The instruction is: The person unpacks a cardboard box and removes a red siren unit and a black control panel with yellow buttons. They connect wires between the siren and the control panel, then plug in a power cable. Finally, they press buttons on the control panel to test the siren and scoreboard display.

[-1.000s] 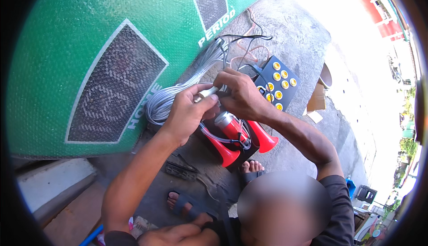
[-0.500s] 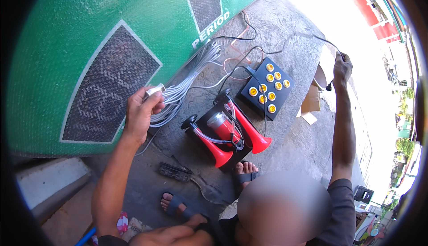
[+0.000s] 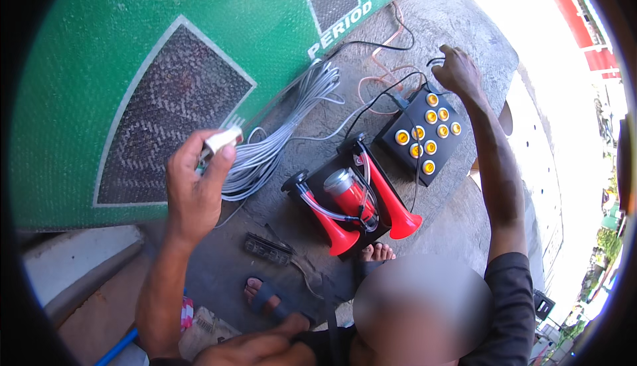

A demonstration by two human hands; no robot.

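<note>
My left hand (image 3: 196, 190) is closed on a white plug (image 3: 223, 139), its metal prongs pointing up and away, beside a coil of grey cable (image 3: 265, 160). My right hand (image 3: 459, 73) is closed at the far right around a thin black cord (image 3: 434, 61), above the upper corner of a black box (image 3: 431, 162) with several round yellow-and-white buttons. Nearer me lies a pair of red horns (image 3: 391, 200) mounted on a black base with a red, silver-capped cylinder (image 3: 348, 190) between them. A black wire runs from the box side down past the horns.
Everything lies on a grey concrete slab (image 3: 464, 14). A large green printed surface (image 3: 219, 8) rises at the left. Near my sandalled feet is a black power strip (image 3: 267, 249). Pinkish wires (image 3: 381, 51) and black wires trail behind the box.
My right hand has come left and inward with the black cord, from beyond the slab's edge to above the button box. My left hand still holds the plug, now turned with its prongs showing.
</note>
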